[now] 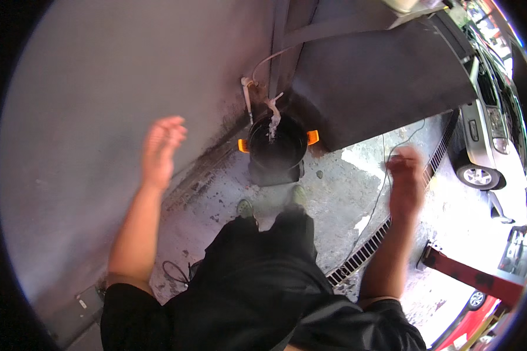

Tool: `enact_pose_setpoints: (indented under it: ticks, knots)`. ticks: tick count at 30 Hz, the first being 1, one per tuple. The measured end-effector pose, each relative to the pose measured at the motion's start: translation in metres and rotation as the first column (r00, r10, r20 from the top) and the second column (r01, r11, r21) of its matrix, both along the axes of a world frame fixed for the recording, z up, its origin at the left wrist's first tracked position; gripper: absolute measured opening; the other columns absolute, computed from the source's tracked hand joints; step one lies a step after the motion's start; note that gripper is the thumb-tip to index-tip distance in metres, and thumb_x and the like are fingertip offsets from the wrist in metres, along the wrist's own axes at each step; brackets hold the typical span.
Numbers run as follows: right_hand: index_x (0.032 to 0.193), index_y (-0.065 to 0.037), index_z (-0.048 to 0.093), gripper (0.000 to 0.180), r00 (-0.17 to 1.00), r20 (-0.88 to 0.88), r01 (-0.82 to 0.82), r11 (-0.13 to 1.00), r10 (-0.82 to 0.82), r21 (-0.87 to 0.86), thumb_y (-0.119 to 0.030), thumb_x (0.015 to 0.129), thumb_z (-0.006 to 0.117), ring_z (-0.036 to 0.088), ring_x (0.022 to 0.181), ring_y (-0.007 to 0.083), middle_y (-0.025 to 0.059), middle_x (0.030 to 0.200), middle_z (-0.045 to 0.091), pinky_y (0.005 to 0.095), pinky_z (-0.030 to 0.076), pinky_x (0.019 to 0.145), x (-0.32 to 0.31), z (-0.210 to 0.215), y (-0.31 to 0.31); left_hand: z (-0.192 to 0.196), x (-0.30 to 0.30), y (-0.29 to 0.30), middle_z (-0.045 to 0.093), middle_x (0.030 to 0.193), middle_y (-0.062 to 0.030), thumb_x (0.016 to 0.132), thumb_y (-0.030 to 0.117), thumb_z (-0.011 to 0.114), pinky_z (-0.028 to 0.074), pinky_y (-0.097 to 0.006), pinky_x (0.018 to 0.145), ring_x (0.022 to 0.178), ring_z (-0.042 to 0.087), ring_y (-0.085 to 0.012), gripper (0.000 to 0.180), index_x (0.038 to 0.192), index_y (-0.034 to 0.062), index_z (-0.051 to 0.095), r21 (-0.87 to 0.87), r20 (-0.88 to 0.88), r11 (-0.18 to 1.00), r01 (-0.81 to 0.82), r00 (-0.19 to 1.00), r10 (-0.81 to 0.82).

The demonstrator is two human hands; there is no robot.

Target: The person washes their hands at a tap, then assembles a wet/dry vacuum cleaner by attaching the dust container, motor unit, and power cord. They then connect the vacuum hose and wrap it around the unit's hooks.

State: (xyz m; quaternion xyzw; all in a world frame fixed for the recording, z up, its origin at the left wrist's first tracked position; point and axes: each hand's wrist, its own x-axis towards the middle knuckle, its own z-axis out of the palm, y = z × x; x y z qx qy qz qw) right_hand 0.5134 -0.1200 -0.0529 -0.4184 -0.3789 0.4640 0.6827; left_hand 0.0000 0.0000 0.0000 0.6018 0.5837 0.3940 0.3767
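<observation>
A black bucket with orange handles stands on the floor in front of my feet. Water runs into it from a tap on the wall. My left hand is raised to the left of the bucket near the grey wall, its fingers stretched out and holding nothing that I can see. Off to the right, my right hand is also raised, well apart from the bucket. Motion smears its fingers, so their pose is unclear.
A white pipe runs down the wall beside the tap. The dark panel juts out at the back right. A drain grate and a thin cable cross the floor. Parked at the right is a silver car, near a red beam.
</observation>
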Motion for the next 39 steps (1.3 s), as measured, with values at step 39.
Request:
enact_pose_setpoints:
  ticks: [39]
  knots:
    - [0.137,-0.009,0.059,0.075,0.753,-0.484,-0.654,0.584,0.445,-0.480,-0.072,0.101,0.044,0.059,0.118,0.0241,0.0091,0.129,0.064,0.0402,0.044,0.106,-0.210,-0.471,0.284,-0.561,0.222,0.176,0.063,0.138,-0.0073,0.103,0.041,0.059,0.044,-0.043,0.106,0.127,0.056,-0.0226,0.047,0.140,0.0137,0.060,-0.681,0.569,0.729,-0.073,0.574,0.589]
